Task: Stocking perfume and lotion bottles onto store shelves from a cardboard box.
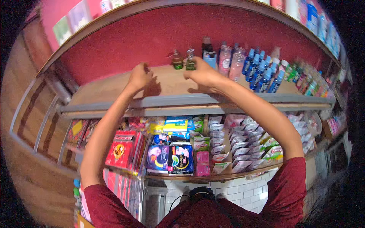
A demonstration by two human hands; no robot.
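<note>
The right hand (201, 72) rests on the wooden shelf (114, 91), fingers curled narrowly around the base of a small green bottle (190, 62) with a clear pump top; the bottle stands upright and the fingertips touch its lower part. Whether the fingers close fully around it cannot be told from this angle.

The left hand (140, 76) sits on the same shelf, left of that bottle and apart from it. Its fingers are bunched into a loose fist. Nothing can be seen in its grip, and the blur prevents a firmer finding.

A second small green bottle (177, 60) stands upright just left of the held bottle, between the two hands and nearer the right one. It is touched by neither hand.

Just right of the held bottle, behind the right hand, stand a dark bottle (207, 46) and a pale blue box (210, 59). Further right of these stand two clear pink-tinted bottles (230, 60), then a cluster of blue spray bottles (260, 70), then green and mixed bottles (304, 78) running toward the shelf's right end.

The shelf stretch left of the left hand is bare wood, backed by a red wall (152, 34).

Below the held bottle, under the shelf's grey front edge, a lower shelf holds red packets (121, 150) to the left, dark blue packs (169, 157) in the middle and pale sachets (239, 144) to the right. Both forearms rise from the lower edge in dark red sleeves (289, 182).
</note>
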